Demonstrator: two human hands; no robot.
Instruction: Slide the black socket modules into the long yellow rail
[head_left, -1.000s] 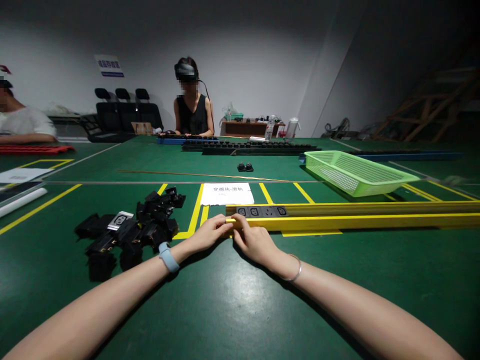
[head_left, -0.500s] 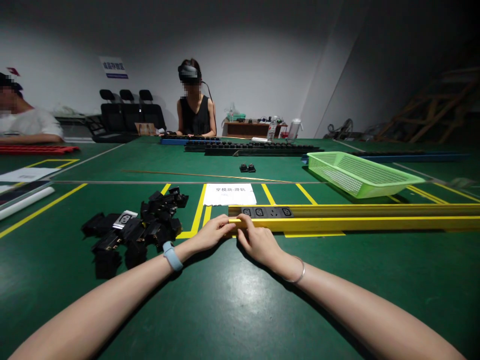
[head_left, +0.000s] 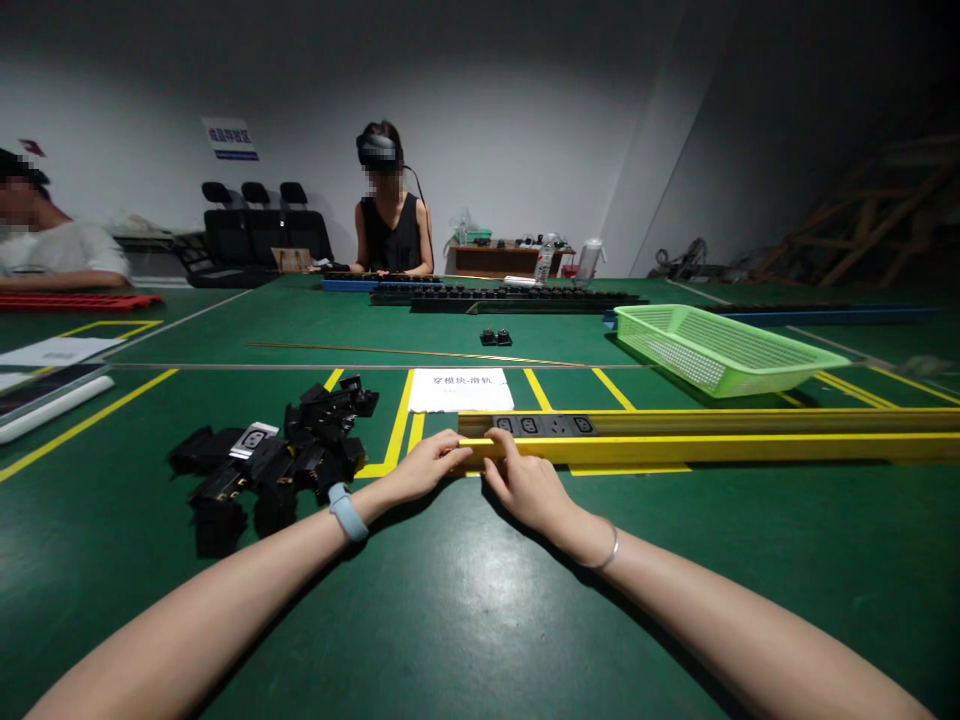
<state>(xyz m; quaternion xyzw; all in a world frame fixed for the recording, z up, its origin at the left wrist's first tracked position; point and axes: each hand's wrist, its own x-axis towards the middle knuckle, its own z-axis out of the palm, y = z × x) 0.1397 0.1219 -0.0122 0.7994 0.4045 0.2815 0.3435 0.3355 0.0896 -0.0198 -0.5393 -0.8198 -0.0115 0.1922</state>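
A long yellow rail (head_left: 720, 449) lies across the table with its channel facing up. Black socket modules (head_left: 559, 426) sit in a row inside the channel near its left end. My left hand (head_left: 431, 463) is closed on that left end, fingertips at the front wall. My right hand (head_left: 529, 490) is just to the right, with the index finger reaching over the front wall to the left end of the row. Its thumb is apart from the index finger, below it by the front wall. Left of my hands is a heap of loose black modules (head_left: 270, 465).
A green basket (head_left: 720, 350) stands beyond the rail on the right. A paper label (head_left: 461, 390) lies behind the rail's left end, and two black modules (head_left: 496, 338) are farther back. A thin rod (head_left: 412, 352) crosses the table. Two people sit across the table.
The row of socket modules has slid a little to the right along the channel, and my right hand has moved right with it. My left hand stays at the rail's end.
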